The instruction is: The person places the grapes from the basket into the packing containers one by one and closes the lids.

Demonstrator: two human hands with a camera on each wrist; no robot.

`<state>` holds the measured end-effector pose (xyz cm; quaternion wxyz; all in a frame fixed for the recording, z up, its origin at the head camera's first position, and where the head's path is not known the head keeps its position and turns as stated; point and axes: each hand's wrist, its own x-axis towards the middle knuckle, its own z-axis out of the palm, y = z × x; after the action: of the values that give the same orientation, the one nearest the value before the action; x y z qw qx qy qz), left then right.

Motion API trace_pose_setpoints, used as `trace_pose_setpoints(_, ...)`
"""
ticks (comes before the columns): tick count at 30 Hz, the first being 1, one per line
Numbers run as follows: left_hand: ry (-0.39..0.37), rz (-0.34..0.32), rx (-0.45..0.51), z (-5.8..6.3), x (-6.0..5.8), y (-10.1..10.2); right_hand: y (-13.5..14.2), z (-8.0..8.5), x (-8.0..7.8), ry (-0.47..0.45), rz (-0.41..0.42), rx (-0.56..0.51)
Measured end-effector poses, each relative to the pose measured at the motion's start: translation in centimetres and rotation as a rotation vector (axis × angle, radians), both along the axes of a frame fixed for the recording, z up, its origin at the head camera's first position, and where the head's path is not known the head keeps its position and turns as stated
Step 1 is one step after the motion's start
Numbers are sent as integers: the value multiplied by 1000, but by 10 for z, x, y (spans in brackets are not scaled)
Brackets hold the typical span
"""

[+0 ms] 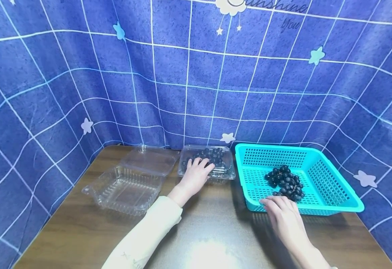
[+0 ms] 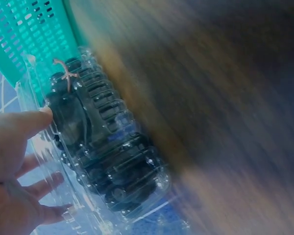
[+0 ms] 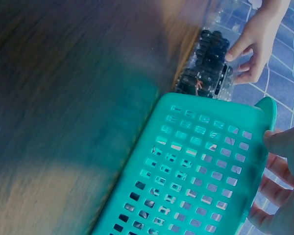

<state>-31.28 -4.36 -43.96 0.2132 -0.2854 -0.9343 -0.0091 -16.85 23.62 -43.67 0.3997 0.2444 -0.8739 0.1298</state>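
Head: left hand spread over clear box of grapes, likely steadying it; teal basket, bunch inside, at three o'clock.
Left wrist: thumb against box, nothing pinched.
Right wrist: right hand by rim, grip untellable; lifting bunch would call for stem pinch.

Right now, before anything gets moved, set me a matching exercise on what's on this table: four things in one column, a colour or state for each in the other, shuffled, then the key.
Column one:
1. Basket
2. Left container
3. Middle container
4. Grapes in the basket

Column two:
A. clear, grapes inside
B. nearly black
C. turquoise, with holes
D. clear, empty

Pairs: 1-C, 2-D, 3-A, 4-B
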Motion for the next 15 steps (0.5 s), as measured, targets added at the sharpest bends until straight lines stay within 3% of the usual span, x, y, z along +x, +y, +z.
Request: trace_pose_setpoints(15, -58, 8, 46, 2, -14, 1, 3, -2, 0, -33, 1, -4)
